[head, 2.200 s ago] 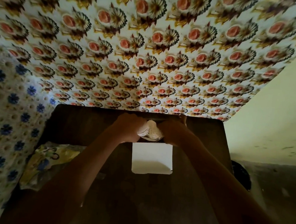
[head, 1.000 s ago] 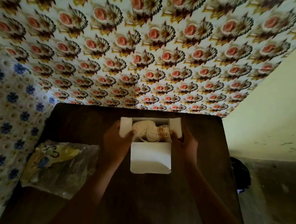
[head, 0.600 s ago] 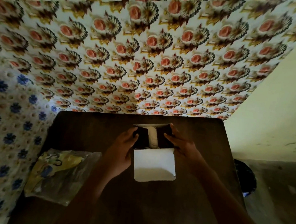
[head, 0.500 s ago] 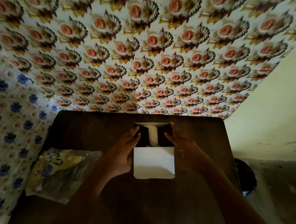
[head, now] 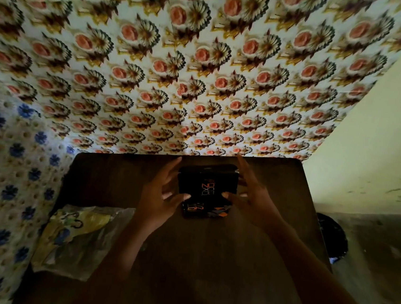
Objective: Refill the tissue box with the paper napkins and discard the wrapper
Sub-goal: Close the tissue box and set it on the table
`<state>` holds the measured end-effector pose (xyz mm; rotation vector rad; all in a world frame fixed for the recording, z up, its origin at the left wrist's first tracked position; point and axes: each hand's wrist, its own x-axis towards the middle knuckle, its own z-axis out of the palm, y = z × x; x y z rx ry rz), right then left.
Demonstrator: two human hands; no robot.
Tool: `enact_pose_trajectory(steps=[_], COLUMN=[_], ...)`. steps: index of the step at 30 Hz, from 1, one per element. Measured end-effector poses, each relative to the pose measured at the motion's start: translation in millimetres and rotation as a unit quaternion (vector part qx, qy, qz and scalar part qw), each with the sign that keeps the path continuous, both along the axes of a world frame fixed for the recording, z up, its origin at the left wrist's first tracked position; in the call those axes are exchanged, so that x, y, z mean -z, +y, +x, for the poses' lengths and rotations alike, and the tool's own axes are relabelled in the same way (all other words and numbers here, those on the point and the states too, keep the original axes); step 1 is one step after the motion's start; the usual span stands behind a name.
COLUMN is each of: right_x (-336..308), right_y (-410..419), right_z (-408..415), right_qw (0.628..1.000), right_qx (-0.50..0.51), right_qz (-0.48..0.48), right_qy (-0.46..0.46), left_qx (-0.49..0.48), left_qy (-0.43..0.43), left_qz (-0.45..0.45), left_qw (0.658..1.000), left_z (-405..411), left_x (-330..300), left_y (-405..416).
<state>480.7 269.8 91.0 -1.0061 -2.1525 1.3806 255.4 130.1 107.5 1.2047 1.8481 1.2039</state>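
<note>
Black tissue box (head: 206, 189) w/ orange lettering sits closed at 12 o'clock on dark wood worktop (head: 207, 264), near far edge. Left hand (head: 162, 197) at box's 9 o'clock side, fingers spread, thumb tip touching lid front. Right hand (head: 251, 197) at 3 o'clock side, fingers spread, thumb on lid front; neither hand clamped on box. Clear plastic wrapper (head: 79, 238) w/ yellow print lies at 8 o'clock, well apart from box. Napkins not visible.

A black tissue box (head: 206, 188) with orange lettering stands closed near the tabletop's far edge, a crumpled clear-and-yellow wrapper (head: 79, 239) lying at its left edge.
</note>
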Motion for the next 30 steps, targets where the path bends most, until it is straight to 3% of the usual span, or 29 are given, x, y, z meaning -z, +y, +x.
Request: enact_pose_trajectory(steps=[7,16,22,27,30], right_x=[-8,-5,-6,-8,-10], right_y=[7,21,30,30,28], right_z=[-9,-23,-28,-28,-29], right_qw=[1.0,0.998,0.993,0.988,0.983], right_qx=[-0.009,0.021,0.01,-0.011,-0.021], right_qz=[0.004,-0.001,-0.077,-0.045,-0.043], right_qy=[-0.005,-0.066,-0.087,-0.144,-0.178], left_qx=[0.004,0.012,0.02,0.001,-0.015], left_qy=[0.083,0.123,0.089,0.02,0.055], left_qz=[0.022,-0.086,-0.146,-0.107,-0.111], left_qw=[0.996,0.989,0.985,0.994,0.992], left_z=[-4,-12,-22,-22,-19], left_x=[-2,-5,-3,2,7], left_y=[19,47,57,52,51])
